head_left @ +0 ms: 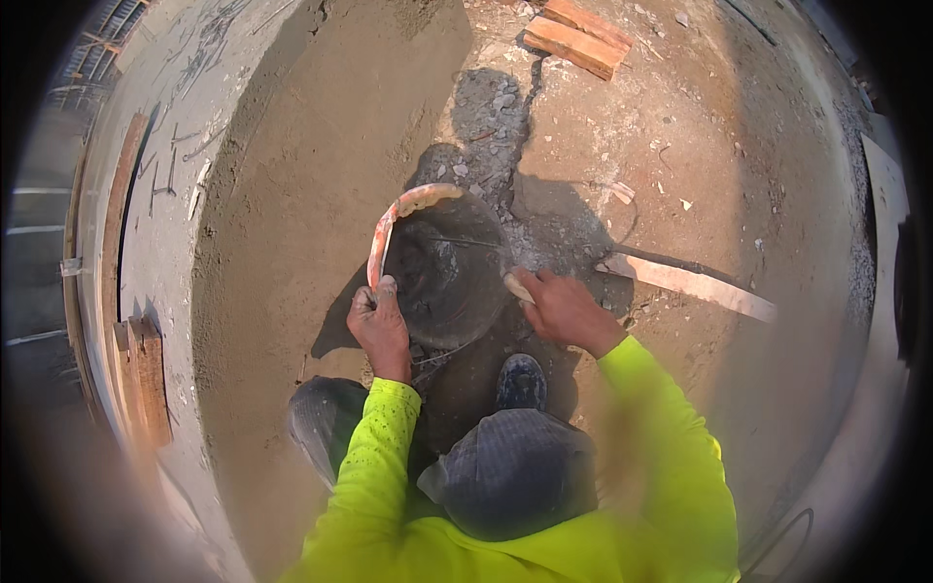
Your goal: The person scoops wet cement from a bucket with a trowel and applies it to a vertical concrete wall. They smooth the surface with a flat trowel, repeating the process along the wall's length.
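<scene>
A round, dark, cement-crusted basin (449,270) with a worn orange-pink rim (381,238) sits tilted on the ground in front of me. My left hand (379,325) grips that rim on its left side. My right hand (564,309) is closed on a pale handle (517,288) of a tool that reaches into the basin's right side; its working end is hidden. Both arms wear bright yellow-green sleeves. My knees and one dark shoe (522,381) show below the basin.
A wide patch of smooth wet sand or mortar (311,175) spreads to the left. Grey rubble (491,107) lies behind the basin, bricks (581,37) at the top, a long wooden board (690,282) to the right, and wooden planks (146,379) along the left edge.
</scene>
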Available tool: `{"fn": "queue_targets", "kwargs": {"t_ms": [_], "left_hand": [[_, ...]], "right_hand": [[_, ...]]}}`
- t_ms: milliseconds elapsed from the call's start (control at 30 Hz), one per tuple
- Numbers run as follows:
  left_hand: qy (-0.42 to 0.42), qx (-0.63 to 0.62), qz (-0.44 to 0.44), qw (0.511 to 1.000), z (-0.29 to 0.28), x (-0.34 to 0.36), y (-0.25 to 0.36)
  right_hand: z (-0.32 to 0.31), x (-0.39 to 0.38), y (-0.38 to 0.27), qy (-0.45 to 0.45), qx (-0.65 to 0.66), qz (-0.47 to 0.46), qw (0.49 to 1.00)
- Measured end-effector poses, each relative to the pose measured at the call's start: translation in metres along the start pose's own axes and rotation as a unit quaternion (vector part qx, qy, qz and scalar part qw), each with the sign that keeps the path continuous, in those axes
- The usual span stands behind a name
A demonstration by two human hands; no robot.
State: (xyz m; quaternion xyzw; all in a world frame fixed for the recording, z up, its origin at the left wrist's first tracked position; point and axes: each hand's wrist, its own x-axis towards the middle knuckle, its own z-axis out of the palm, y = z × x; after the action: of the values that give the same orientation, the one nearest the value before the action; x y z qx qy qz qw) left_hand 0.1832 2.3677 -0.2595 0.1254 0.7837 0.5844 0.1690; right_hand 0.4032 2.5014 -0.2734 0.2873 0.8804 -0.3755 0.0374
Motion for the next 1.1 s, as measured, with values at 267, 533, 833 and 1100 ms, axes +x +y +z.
{"fn": "queue_targets", "kwargs": {"t_ms": [267, 533, 833, 1100], "left_hand": [[-0.108, -0.010, 0.122, 0.987, -0.005, -0.025, -0.005], [-0.075, -0.031, 0.068, 0.994, -0.022, -0.033, 0.007], [0.097, -0.039, -0.063, 0.993, -0.062, -0.034, 0.019], [0.118, -0.095, -0.105, 0.983, -0.069, -0.052, 0.039]], "right_hand": [[0.057, -0.016, 0.009, -0.059, 0.080, -0.082, 0.992], [0.069, -0.065, -0.026, -0.177, 0.741, 0.122, 0.636], [-0.096, -0.053, -0.098, 0.265, 0.771, -0.082, 0.573], [-0.236, 0.155, -0.059, 0.818, 0.318, -0.087, 0.471]]}}
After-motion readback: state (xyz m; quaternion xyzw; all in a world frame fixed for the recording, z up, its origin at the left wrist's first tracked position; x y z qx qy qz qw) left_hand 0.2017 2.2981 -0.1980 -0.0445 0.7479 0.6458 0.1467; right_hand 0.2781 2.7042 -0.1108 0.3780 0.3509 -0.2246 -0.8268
